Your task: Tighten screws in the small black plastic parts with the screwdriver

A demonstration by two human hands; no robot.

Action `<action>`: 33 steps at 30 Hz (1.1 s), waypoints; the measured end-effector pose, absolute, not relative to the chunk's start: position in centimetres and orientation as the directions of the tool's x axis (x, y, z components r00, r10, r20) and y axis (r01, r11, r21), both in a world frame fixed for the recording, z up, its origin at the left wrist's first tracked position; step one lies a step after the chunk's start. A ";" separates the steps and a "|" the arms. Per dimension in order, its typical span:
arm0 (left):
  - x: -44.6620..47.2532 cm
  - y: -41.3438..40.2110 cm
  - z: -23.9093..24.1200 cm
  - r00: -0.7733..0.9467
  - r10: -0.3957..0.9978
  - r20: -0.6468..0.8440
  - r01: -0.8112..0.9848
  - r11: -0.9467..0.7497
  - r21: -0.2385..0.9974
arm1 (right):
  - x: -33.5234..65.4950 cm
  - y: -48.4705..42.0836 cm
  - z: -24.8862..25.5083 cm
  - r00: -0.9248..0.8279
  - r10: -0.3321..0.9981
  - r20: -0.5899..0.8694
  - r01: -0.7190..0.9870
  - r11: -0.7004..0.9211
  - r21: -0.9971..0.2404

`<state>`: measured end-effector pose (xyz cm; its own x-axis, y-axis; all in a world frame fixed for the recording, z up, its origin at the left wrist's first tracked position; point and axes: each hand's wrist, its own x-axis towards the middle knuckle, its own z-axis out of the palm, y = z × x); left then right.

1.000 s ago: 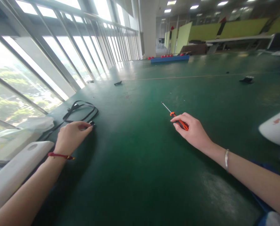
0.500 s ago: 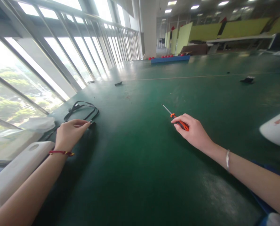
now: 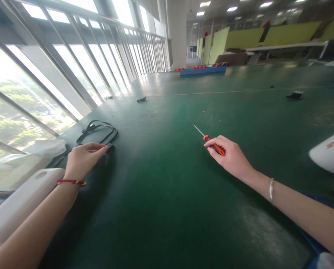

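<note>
My right hand (image 3: 230, 154) is closed around the orange and black handle of a screwdriver (image 3: 218, 149). Its thin metal shaft points away to the upper left, close above the green tabletop (image 3: 167, 194). On the left, my left hand (image 3: 85, 158) pinches the end of a black cable (image 3: 115, 132). The fingers partly cover that end, so the connector's shape is unclear. The rest of the cable lies in a loose loop on the table just beyond the hand.
A white box-like object (image 3: 29, 198) lies beside my left forearm, near the railing (image 3: 79, 56). At right stands a white rounded object (image 3: 331, 153). Small black pieces (image 3: 295, 95) lie farther back. A blue tray (image 3: 203, 70) with red items sits at the far edge.
</note>
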<state>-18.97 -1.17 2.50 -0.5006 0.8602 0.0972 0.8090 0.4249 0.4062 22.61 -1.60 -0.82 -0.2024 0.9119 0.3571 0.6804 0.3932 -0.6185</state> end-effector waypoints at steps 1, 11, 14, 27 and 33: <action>-19.0 -1.1 2.5 -0.496 0.862 0.100 0.812 0.420 0.405 | 22.6 -1.6 -0.8 -0.203 0.912 0.357 0.681 0.393 -0.618; -19.0 -1.1 2.4 -0.484 0.867 0.119 0.836 0.418 0.356 | 22.6 -1.6 -0.8 -0.204 0.910 0.361 0.688 0.395 -0.609; -19.0 -1.0 2.3 -0.484 0.867 0.120 0.835 0.417 0.358 | 22.6 -1.6 -0.8 -0.206 0.907 0.367 0.688 0.401 -0.605; -19.3 -1.0 2.2 -0.435 0.893 0.116 0.851 0.366 0.376 | 22.5 -1.8 -0.6 -0.205 0.904 0.375 0.688 0.406 -0.602; -19.4 -0.9 2.0 -0.438 0.889 0.135 0.852 0.363 0.377 | 22.6 -1.7 -0.6 -0.212 0.908 0.362 0.688 0.402 -0.605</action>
<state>-19.38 -0.86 1.98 -0.4381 0.8888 0.1347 0.8522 0.3629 0.3770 22.55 -1.71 -0.61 -0.2119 0.9077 0.3622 0.6878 0.4018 -0.6045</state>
